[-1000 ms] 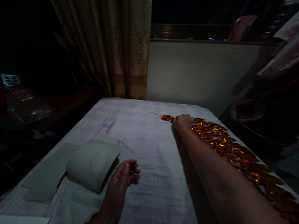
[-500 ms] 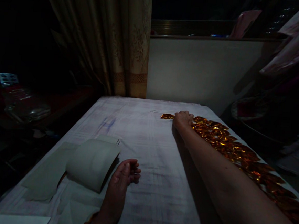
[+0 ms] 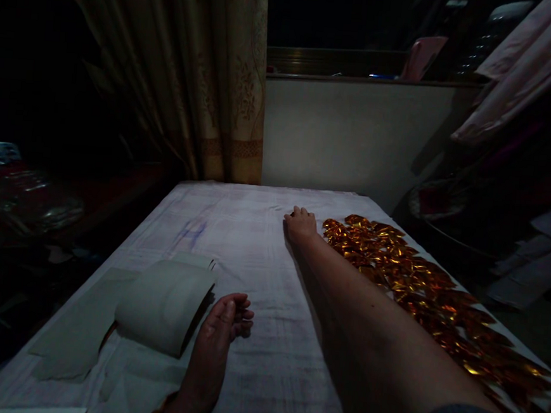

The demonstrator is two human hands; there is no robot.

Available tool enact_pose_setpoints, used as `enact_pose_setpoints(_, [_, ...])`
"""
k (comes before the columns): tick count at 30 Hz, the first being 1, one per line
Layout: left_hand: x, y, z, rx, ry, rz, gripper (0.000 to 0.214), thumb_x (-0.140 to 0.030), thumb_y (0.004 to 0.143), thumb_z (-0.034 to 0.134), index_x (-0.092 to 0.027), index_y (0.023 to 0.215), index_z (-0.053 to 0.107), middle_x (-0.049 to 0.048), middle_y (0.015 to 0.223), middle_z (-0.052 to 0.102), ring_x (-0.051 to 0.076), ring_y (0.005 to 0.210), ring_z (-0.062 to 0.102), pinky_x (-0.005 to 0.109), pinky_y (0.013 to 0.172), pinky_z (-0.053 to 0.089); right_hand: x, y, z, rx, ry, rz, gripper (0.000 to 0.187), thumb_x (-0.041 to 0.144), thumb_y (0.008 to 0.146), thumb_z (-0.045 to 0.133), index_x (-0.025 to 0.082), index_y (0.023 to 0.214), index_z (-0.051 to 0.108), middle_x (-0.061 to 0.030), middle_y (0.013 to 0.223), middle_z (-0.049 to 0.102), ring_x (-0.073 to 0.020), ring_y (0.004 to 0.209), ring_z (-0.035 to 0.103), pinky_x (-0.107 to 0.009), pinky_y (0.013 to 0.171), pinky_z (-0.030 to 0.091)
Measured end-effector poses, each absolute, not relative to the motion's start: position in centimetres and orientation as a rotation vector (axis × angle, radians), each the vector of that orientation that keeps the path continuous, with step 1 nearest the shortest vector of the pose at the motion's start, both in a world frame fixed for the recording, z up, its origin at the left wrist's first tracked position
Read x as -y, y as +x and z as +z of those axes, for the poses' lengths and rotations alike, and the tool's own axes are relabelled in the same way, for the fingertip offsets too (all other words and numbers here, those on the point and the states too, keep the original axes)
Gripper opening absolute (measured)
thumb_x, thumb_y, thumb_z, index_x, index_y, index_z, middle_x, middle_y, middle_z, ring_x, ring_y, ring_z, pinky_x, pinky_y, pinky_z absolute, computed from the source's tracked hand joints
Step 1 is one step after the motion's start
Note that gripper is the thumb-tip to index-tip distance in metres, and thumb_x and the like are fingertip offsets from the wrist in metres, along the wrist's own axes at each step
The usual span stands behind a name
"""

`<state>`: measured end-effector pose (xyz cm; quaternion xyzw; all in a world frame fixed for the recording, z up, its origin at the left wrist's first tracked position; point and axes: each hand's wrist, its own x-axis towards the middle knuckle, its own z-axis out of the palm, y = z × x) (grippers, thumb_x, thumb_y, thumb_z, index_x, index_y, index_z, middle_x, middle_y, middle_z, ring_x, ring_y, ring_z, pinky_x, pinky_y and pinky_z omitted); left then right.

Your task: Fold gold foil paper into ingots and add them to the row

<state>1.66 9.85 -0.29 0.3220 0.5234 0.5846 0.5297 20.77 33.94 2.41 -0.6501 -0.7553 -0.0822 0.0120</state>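
My right hand (image 3: 301,226) reaches far across the cloth-covered table, its fingers curled down near the far edge. What lies beneath or between those fingers is hidden. Just to its right spreads a group of shiny gold foil pieces (image 3: 408,277), leaf-like with pointed ends, in overlapping rows running along the table's right side. My left hand (image 3: 220,329) rests nearer me with loosely bent fingers and thumb, and nothing shows in it. Beside it on the left lies a curved pale sheet (image 3: 165,306) of paper or card, arched up off the table.
More pale sheets (image 3: 82,328) lie flat at the table's left, over the whitish cloth (image 3: 271,321). A curtain (image 3: 236,101) and a low wall (image 3: 338,135) stand behind. A clear plastic container (image 3: 34,203) is at left; clothing (image 3: 510,72) hangs at right.
My right hand has moved left, away from the foil group. A single foil piece that showed left of it is out of sight. The view has turned slightly right; my left hand looks unchanged.
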Motion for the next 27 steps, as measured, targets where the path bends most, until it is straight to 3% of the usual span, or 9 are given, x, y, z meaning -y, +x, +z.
enact_pose_setpoints(4, [-9.8, 1.5, -0.5, -1.251, 0.781, 1.373, 0.06, -0.071, 0.073, 0.073, -0.016, 0.097, 0.073, 0.0111, 0.098, 0.071, 0.023, 0.086, 0.069, 0.033, 0.071, 0.059, -34.1, 21.0, 1.8, 2.313, -2.084, -0.241, 0.042, 0.015, 0.097, 0.038, 0.02, 0.125, 0.068, -0.0184, 0.135, 0.057, -0.0308, 0.119, 0.05, -0.041, 0.094, 0.038])
enact_pose_setpoints(8, [-9.9, 1.5, -0.7, -1.287, 0.777, 1.375, 0.065, -0.075, 0.067, 0.074, -0.016, 0.095, 0.073, 0.0107, 0.096, 0.071, 0.024, 0.084, 0.069, 0.034, 0.069, 0.059, -34.2, 21.9, 1.5, 2.26, -2.127, -0.238, 0.041, 0.012, 0.096, 0.037, 0.015, 0.122, 0.069, -0.0204, 0.128, 0.06, -0.0307, 0.117, 0.051, -0.039, 0.092, 0.039])
enact_pose_setpoints(14, [-9.9, 1.6, -0.5, -1.304, 0.781, 1.368, 0.066, -0.076, 0.066, 0.074, -0.017, 0.094, 0.073, 0.01, 0.094, 0.071, 0.023, 0.084, 0.069, 0.033, 0.069, 0.059, -34.3, 22.4, 1.3, 2.194, -2.134, -0.226, 0.041, 0.012, 0.095, 0.036, 0.015, 0.119, 0.069, -0.0202, 0.124, 0.061, -0.0304, 0.114, 0.051, -0.039, 0.089, 0.039])
enact_pose_setpoints(27, [-10.0, 1.5, -0.5, -1.298, 0.786, 1.373, 0.065, -0.076, 0.065, 0.074, -0.017, 0.093, 0.073, 0.0095, 0.094, 0.071, 0.022, 0.082, 0.069, 0.033, 0.067, 0.059, -33.0, 20.1, 0.3, 2.025, -2.08, -0.164, 0.048, 0.015, 0.097, 0.036, 0.019, 0.143, 0.05, -0.0173, 0.158, 0.037, -0.031, 0.127, 0.046, -0.042, 0.096, 0.038])
